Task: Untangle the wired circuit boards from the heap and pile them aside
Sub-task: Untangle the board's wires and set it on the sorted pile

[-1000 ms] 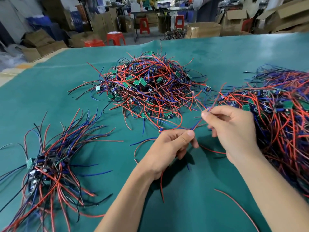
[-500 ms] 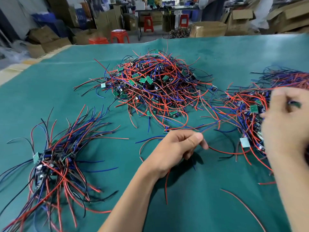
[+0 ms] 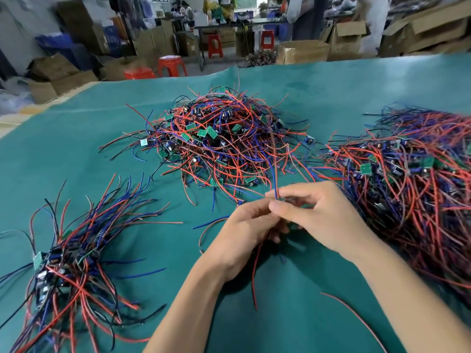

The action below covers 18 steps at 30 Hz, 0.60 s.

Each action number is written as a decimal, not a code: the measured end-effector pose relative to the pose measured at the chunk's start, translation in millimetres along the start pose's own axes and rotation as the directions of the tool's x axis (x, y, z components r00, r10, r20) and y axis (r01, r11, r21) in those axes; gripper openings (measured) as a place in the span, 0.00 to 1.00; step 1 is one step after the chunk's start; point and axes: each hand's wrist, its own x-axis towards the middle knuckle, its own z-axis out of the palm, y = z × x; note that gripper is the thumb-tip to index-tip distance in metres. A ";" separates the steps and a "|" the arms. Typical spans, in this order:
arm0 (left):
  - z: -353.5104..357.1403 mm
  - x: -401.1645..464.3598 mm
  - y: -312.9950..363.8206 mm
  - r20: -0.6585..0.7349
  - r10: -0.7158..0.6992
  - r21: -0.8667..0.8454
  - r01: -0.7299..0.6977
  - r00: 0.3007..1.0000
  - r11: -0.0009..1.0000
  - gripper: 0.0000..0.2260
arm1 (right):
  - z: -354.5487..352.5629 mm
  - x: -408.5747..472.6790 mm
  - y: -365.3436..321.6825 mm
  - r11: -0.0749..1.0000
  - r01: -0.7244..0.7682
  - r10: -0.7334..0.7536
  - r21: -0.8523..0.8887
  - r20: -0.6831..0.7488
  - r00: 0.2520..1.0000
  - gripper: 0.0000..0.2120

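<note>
Right hand (image 3: 316, 220) has swung back from the right heap (image 3: 413, 179) and now meets the left hand (image 3: 244, 233) in front of the middle heap (image 3: 224, 143). Both pinch one wired board (image 3: 281, 200), its blue and red wires (image 3: 274, 171) running up toward that heap. Sorted pile (image 3: 66, 258) sits left of the hands, decent but small. I'd say early days: two big tangles left on the mat (image 3: 293, 327).

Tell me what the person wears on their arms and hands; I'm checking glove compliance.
Nothing shows on them: the left hand and right hand are bare, without gloves, rings or a watch, and both forearms are uncovered to the frame edge, with no sleeves in view.
</note>
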 end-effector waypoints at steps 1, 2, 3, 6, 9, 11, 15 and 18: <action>0.0 0.3 0.7 -0.002 -0.003 -0.014 0.003 1.000 1.000 0.10 | -2.3 -0.1 -0.2 1.000 0.008 -0.008 0.005 -0.017 1.000 0.05; 0.2 0.5 1.1 -0.019 -0.003 -0.021 0.003 1.000 1.000 0.07 | -3.3 -0.7 -1.1 1.000 0.026 -0.026 0.003 -0.033 0.999 0.04; 0.8 0.3 0.9 -0.054 -0.004 -0.016 0.003 0.999 1.000 0.07 | -2.8 -1.1 -2.7 0.999 0.046 -0.046 0.003 -0.052 0.998 0.03; 1.8 -0.8 -0.4 -0.108 -0.002 0.032 0.005 0.994 0.999 0.10 | 0.8 -1.5 -9.2 0.995 0.099 -0.098 0.004 -0.129 0.987 0.04; 2.4 -1.4 0.1 -0.052 -0.013 0.034 0.014 0.999 0.999 0.10 | 4.5 -3.7 -12.1 0.984 0.161 -0.173 -0.070 -0.227 0.958 0.06; 2.0 -2.1 2.2 -0.024 -0.026 0.008 0.026 0.999 1.000 0.10 | 4.8 -3.5 -13.1 0.980 0.154 -0.187 -0.130 -0.304 0.934 0.09; 3.4 -3.6 5.3 0.035 -0.047 0.004 0.046 0.998 0.999 0.09 | -13.4 2.0 -9.8 0.990 0.068 -0.124 -0.126 -0.515 0.848 0.16; 5.4 -5.7 5.2 0.070 -0.046 0.040 0.043 0.996 0.998 0.09 | -42.9 4.2 -12.1 0.997 0.034 -0.075 -0.073 -0.694 0.716 0.17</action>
